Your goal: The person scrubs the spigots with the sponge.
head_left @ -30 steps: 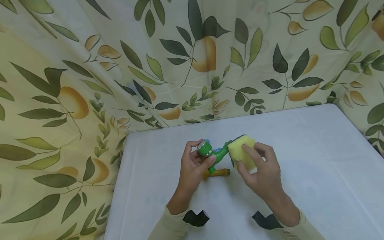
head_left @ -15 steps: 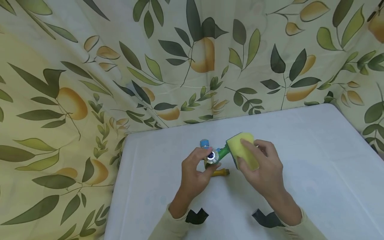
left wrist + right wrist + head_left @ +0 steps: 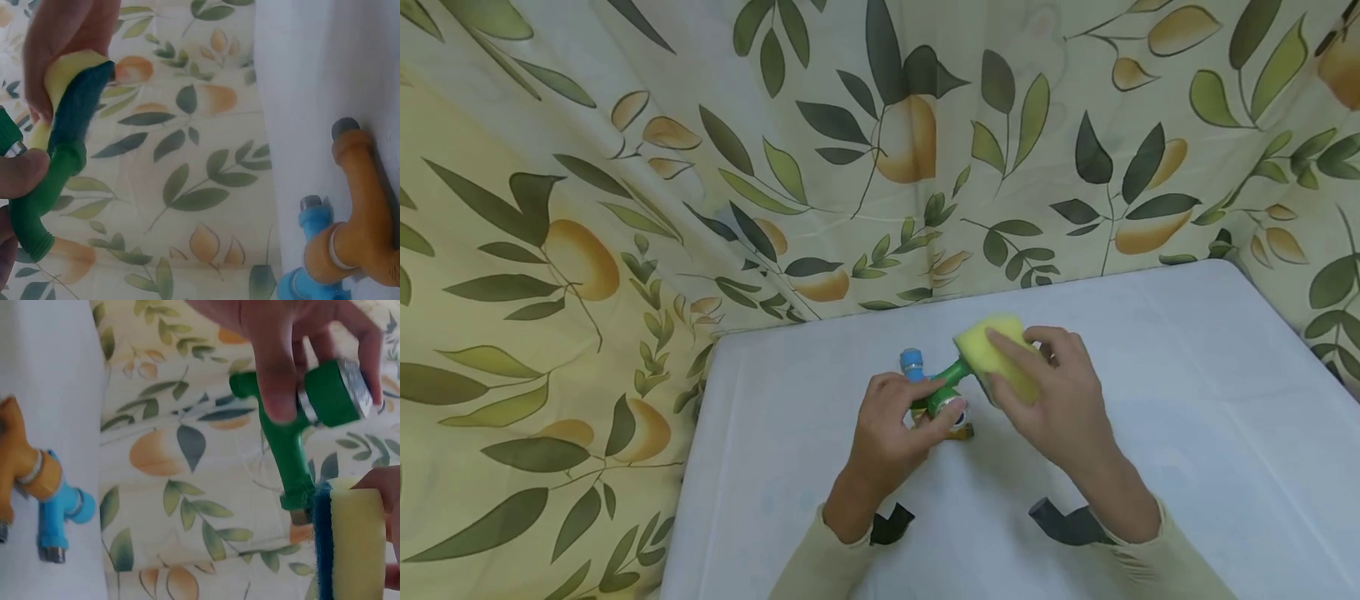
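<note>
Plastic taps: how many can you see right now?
3. A green tap is held up in the left hand against the sponge; an orange tap and a blue tap lie joined on the table.

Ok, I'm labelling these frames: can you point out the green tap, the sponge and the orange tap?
green tap (image 3: 284, 447), right wrist view, on its spout.
sponge (image 3: 992, 354), head view, on its yellow face.
orange tap (image 3: 362, 212), left wrist view, on its body.

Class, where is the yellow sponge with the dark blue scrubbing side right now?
In the head view, the yellow sponge sits right of centre, held by the right hand, pressed against the green plastic tap's spout end.
</note>
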Motion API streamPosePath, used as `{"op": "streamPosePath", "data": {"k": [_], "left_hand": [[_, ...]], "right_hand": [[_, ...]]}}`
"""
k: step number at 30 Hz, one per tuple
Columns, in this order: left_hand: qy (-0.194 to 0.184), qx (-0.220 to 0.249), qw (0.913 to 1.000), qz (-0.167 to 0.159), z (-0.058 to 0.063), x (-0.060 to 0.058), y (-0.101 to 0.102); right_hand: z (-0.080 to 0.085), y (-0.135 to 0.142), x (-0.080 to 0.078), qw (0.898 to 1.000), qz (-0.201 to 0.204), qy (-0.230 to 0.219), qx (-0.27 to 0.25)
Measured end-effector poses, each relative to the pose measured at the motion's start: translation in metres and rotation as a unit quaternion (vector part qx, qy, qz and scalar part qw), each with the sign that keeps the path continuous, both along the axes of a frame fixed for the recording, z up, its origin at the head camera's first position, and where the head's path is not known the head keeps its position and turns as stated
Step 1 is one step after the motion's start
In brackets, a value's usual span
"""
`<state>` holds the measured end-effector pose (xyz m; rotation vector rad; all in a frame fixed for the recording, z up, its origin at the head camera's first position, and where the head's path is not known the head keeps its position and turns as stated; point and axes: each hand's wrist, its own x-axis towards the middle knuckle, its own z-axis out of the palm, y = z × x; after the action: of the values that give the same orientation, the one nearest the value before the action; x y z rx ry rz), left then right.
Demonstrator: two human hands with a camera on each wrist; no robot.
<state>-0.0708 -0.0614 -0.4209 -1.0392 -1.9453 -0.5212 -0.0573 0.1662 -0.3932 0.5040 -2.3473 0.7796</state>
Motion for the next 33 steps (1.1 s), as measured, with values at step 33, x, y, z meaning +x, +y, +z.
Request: {"op": "streamPosePath", "data": {"k": [33], "left_hand": [[-0.363, 0.309, 0.8568, -0.197, -0.019, -0.018, -0.007]], "right_hand": [[-0.002, 0.006, -0.005, 0.988, -0.007, -0.101, -0.113]]}}
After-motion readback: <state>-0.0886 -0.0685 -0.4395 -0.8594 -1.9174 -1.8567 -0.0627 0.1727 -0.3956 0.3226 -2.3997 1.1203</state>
